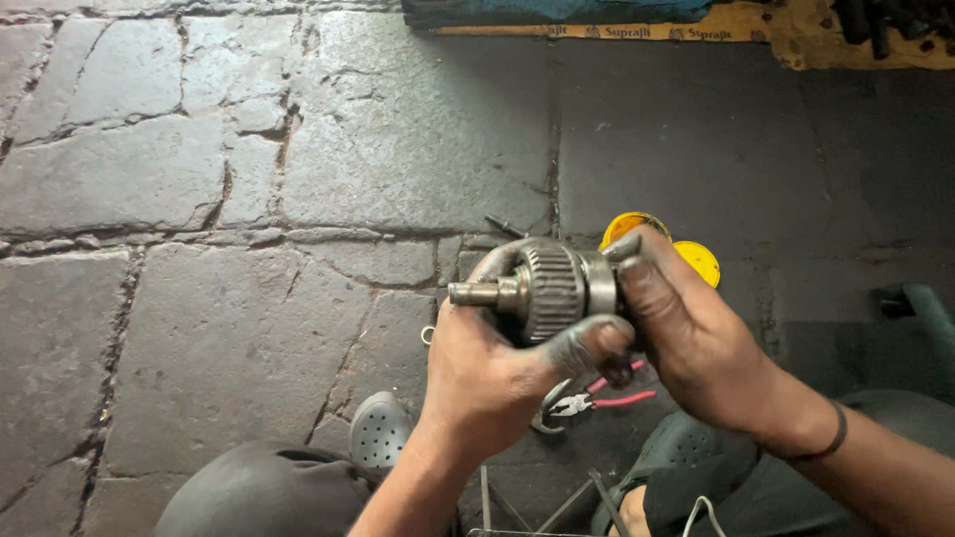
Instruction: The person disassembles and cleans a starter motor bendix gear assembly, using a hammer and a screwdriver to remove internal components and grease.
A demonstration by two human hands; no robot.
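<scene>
The gear assembly [545,289] sits at mid-frame, held in the air above a stone floor [199,199]. It is a greasy metal part: a toothed drum in the middle, a short shaft sticking out to the left, and a smooth collar on its right end. It looks heavy for its size and wholly stiff; nothing about it would bend or break under a firm hold. The oily film probably makes it slippery, so the ridged drum and the step of the collar seem the safest places to grip, not the smooth shaft.

The left hand [487,373] comes up from below and wraps the drum: fingers curl over the far side, and the thumb [587,343] presses across the near side, closed firmly on the part. The right hand [696,333] closes on the collar end, its fingertips pinching the rim, with the palm turned toward the drum. Both hands are blackened with grease. A dark band circles the right wrist.

Under the hands lie red-handled pliers [597,400] on the floor. Just behind the right hand peek two yellow lids [698,261]. A grey perforated clog [380,430] shows at lower left, and another beside the right forearm. A yellow mat [796,40] edges the top.
</scene>
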